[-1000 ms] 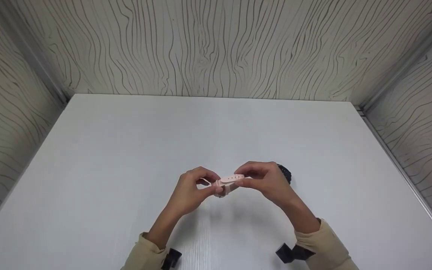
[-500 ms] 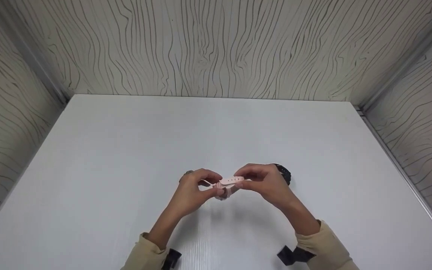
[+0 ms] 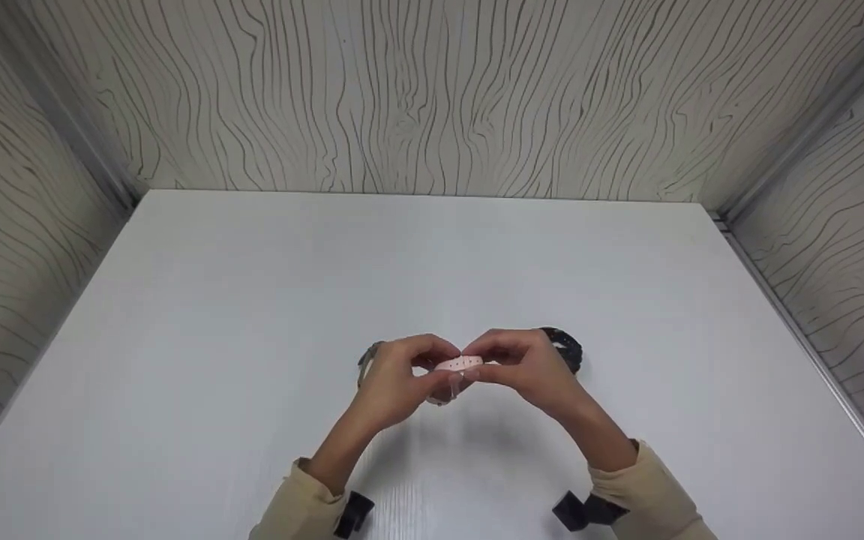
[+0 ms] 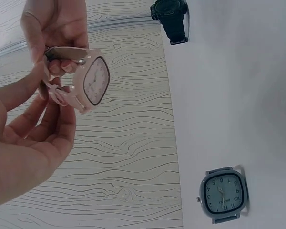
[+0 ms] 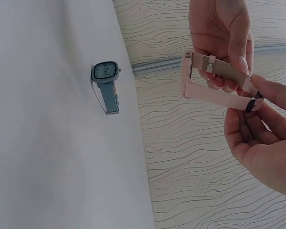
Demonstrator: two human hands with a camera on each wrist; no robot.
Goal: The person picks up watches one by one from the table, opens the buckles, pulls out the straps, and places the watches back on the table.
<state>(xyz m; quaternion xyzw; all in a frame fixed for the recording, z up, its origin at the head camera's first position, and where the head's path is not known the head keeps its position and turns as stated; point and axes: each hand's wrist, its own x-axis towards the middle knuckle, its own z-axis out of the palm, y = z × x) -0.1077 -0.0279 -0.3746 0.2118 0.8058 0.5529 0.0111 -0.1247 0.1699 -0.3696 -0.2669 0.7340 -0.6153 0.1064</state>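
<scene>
A pink wristwatch (image 4: 94, 82) with a squarish face is held up above the table between both hands; its strap (image 5: 217, 98) forms a loop. In the head view, my left hand (image 3: 396, 382) pinches the strap from the left. Opposite it, my right hand (image 3: 541, 373) pinches the punched strap end between thumb and fingers. The fingertips of both hands nearly meet there. A dark buckle (image 5: 250, 105) shows beside the right hand's fingers in the right wrist view. Fingers partly cover how the strap end sits at the buckle.
A blue-grey wristwatch (image 4: 224, 195) lies on the white table (image 3: 252, 285), partly behind the left hand in the head view. Behind the right hand lies a black wristwatch (image 3: 570, 349). Wood-patterned panels (image 3: 417, 97) stand around the table's back and sides.
The left hand has moved right along the strap, closer to the right hand, so less strap shows. More of the blue-grey watch is now visible. The right hand has barely moved.
</scene>
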